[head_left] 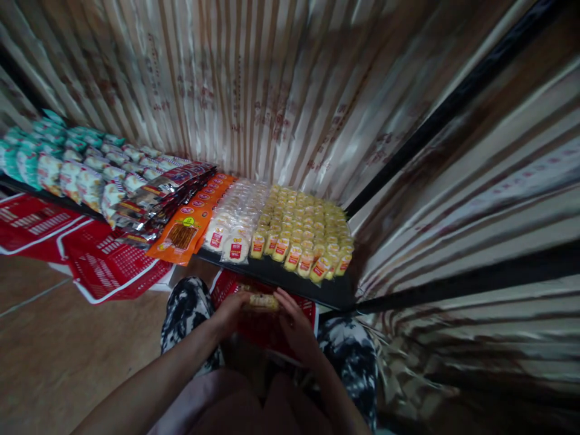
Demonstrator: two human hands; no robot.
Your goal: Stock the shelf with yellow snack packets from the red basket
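Between my two hands, low over a red basket (258, 332), is a small yellow wrapped snack pack (263, 302). My left hand (230, 311) is closed on its left end. At the right end, the fingers of my right hand (293, 317) are curled against it. Just beyond, on a black shelf (290, 279), stand rows of small yellow snack packs (301, 232) with red and white labels. To their left are clear-wrapped white round snacks (235, 244).
Orange snack bags (185, 229), dark shiny packets (158, 196) and white and teal bags (77, 160) line the shelf leftward. Red baskets (115, 260) sit below. Striped plastic sheeting (254, 78) hangs behind, with black bars (435, 133) at right. My knees flank the basket.
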